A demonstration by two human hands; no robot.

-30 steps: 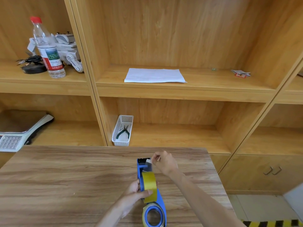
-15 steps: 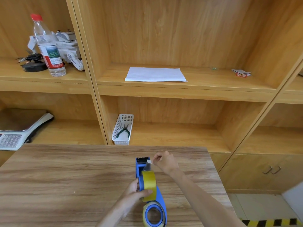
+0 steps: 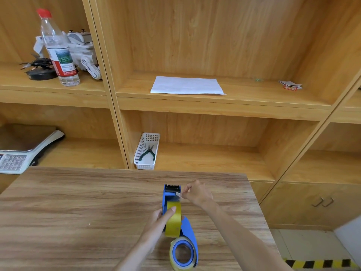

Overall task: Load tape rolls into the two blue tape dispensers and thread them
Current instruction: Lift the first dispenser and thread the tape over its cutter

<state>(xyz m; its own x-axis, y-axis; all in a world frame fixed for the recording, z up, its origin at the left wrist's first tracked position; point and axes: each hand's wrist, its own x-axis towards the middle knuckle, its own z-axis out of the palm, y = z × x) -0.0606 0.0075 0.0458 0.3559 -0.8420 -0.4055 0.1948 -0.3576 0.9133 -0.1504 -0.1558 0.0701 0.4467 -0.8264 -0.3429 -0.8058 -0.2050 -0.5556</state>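
Note:
A blue tape dispenser (image 3: 169, 194) stands on the wooden table (image 3: 78, 212), its toothed cutter end pointing away from me. A yellow tape roll (image 3: 172, 222) sits in it. My left hand (image 3: 160, 217) grips the dispenser and roll, thumb lying across the roll. My right hand (image 3: 195, 192) pinches the free end of the tape (image 3: 178, 195) beside the cutter end. Nearer to me a second blue dispenser (image 3: 190, 231) lies with its own yellowish roll (image 3: 182, 253) on a blue hub.
Wooden shelves rise behind the table. A white basket with pliers (image 3: 146, 151) stands on the low shelf. A sheet of paper (image 3: 186, 85), a water bottle (image 3: 58, 49) and a scale (image 3: 21, 151) sit on other shelves. The table's right edge is near my right arm.
My right hand has drawn the tape end a little to the right, beside the cutter. My left thumb has shifted up onto the top of the roll.

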